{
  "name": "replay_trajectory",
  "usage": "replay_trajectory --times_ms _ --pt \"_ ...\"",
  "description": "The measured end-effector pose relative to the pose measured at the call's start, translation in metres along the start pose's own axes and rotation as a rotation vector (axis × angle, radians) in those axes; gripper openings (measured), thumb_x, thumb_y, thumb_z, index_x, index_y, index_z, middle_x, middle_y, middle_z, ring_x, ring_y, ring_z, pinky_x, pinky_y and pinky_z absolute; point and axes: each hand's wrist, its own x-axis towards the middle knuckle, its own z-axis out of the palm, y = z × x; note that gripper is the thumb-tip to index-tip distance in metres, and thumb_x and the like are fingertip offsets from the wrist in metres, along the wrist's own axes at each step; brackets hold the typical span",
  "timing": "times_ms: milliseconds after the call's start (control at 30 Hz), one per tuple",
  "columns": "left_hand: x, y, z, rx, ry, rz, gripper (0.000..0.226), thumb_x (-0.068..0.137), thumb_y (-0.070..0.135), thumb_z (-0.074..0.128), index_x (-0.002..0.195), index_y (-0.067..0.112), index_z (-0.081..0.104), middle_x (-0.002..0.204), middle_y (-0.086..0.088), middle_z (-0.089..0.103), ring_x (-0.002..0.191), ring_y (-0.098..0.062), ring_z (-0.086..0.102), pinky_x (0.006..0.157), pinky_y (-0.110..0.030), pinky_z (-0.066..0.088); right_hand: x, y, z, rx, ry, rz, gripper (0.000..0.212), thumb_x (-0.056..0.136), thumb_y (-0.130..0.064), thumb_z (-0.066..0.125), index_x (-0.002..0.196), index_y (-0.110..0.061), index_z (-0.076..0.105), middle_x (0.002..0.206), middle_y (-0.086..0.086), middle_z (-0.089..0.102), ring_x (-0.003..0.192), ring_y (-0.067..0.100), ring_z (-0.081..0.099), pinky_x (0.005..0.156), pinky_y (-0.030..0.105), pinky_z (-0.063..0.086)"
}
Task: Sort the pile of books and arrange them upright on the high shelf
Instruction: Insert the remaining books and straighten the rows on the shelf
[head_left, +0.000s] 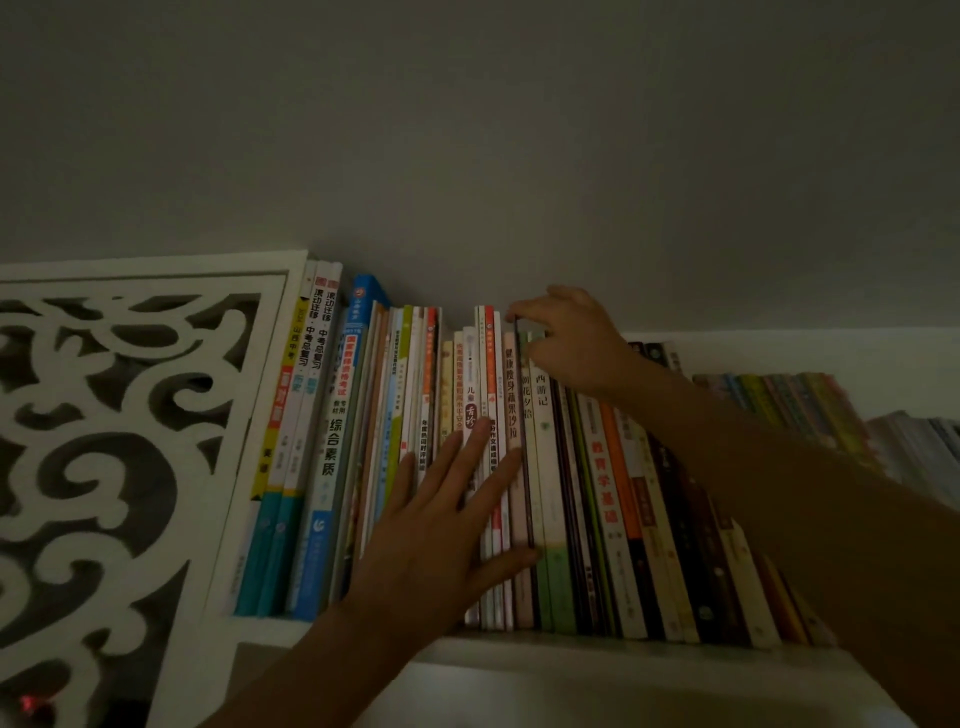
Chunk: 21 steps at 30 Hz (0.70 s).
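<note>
The person's right hand pinches the top edge of a thin dark book that stands in the row of books on the high white shelf, between a pink-spined volume and a pale green one. The left hand lies flat, fingers straight, against the spines just left of that slot, its thumb reaching across toward the dark book's lower end. The book looks slim and light, probably a soft cover that will flex if pushed from one corner only; in this dim light the binding cannot be told for certain. Its glossy neighbours likely slide easily, so the flat palm holding them back seems wise. The best hold is at the top of the spine, with a second touch low down to keep it upright. A carved white panel closes the shelf's left end.
</note>
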Motion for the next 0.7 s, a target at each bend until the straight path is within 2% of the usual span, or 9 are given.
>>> replay_trajectory --times_ms 67,167,200,267,400,467,533,600,700 --pt "0.0 0.001 -0.004 -0.036 -0.015 0.01 0.075 0.087 0.073 0.021 0.148 0.029 0.019 0.155 -0.007 0.017 0.138 -0.028 0.026 0.104 -0.052 0.02 -0.006 -0.003 -0.004 -0.003 0.026 -0.036 0.045 0.087 -0.006 0.048 0.129 -0.022 0.055 0.149 0.003 0.038 0.142 0.022 0.016 0.115 0.037 0.008" --pt "-0.001 0.008 -0.007 -0.197 0.043 -0.03 0.076 0.082 0.076 0.014 0.145 0.039 -0.01 0.152 0.006 -0.027 0.141 -0.016 -0.017 0.107 -0.042 -0.014 -0.022 -0.005 -0.003 -0.002 0.069 -0.031 0.047 0.09 -0.004 0.046 0.135 -0.019 0.049 0.149 0.007 0.035 0.142 0.023 0.016 0.114 0.033 0.008" --pt "-0.001 0.012 -0.008 -0.243 0.023 -0.061 0.076 0.08 0.076 0.011 0.142 0.041 -0.016 0.148 0.009 -0.035 0.137 -0.012 -0.025 0.106 -0.038 -0.019 -0.026 -0.007 -0.002 0.012 0.077 -0.023 0.049 0.09 -0.003 0.045 0.136 -0.019 0.047 0.149 0.008 0.035 0.142 0.023 0.016 0.114 0.033 0.008" --pt "0.001 0.017 -0.011 -0.272 0.007 -0.095 0.076 0.079 0.075 0.009 0.142 0.039 -0.015 0.144 0.011 -0.037 0.136 -0.008 -0.025 0.106 -0.035 -0.019 -0.024 -0.012 -0.002 0.011 0.048 -0.01 0.05 0.091 -0.004 0.044 0.138 -0.021 0.045 0.15 0.008 0.034 0.142 0.023 0.015 0.115 0.036 0.006" --pt "0.003 0.015 -0.016 -0.147 -0.028 -0.085 0.075 0.083 0.072 0.014 0.144 0.036 -0.012 0.143 0.007 -0.033 0.141 -0.016 -0.02 0.108 -0.037 -0.015 -0.009 -0.007 -0.004 -0.194 -0.06 -0.015 0.05 0.092 -0.011 0.042 0.139 -0.028 0.042 0.15 0.009 0.033 0.143 0.022 0.015 0.115 0.043 -0.003" --pt "0.004 0.012 -0.015 -0.099 -0.001 -0.067 0.073 0.081 0.07 0.015 0.143 0.037 -0.007 0.148 0.005 -0.023 0.14 -0.018 -0.015 0.107 -0.042 -0.011 -0.005 -0.001 0.0 -0.227 -0.056 -0.033 0.047 0.092 -0.014 0.043 0.137 -0.028 0.046 0.145 0.007 0.042 0.141 0.021 0.021 0.114 0.046 -0.008" --pt "0.003 0.013 -0.018 0.002 0.018 -0.024 0.07 0.083 0.064 0.02 0.144 0.03 0.026 0.154 0.002 0.011 0.14 -0.022 0.013 0.105 -0.051 0.006 -0.004 0.001 0.003 -0.252 -0.03 -0.049 0.042 0.093 -0.021 0.044 0.133 -0.028 0.051 0.137 0.006 0.051 0.138 0.022 0.028 0.114 0.048 -0.009" --pt "0.002 0.016 -0.015 0.087 0.051 0.003 0.061 0.085 0.055 0.029 0.132 0.023 0.05 0.145 0.003 0.04 0.133 -0.023 0.038 0.101 -0.054 0.019 -0.001 0.0 0.001 -0.295 -0.037 -0.067 0.037 0.095 -0.027 0.041 0.128 -0.028 0.055 0.133 0.004 0.055 0.136 0.022 0.031 0.114 0.048 -0.008" --pt "0.005 0.021 -0.013 0.078 0.106 0.031 0.057 0.086 0.047 0.032 0.125 0.015 0.058 0.135 -0.002 0.053 0.127 -0.023 0.047 0.11 -0.05 0.023 0.005 0.003 -0.006 -0.199 -0.068 -0.06 0.037 0.098 -0.041 0.036 0.115 -0.024 0.065 0.118 0.001 0.065 0.121 0.019 0.049 0.114 0.048 -0.002"
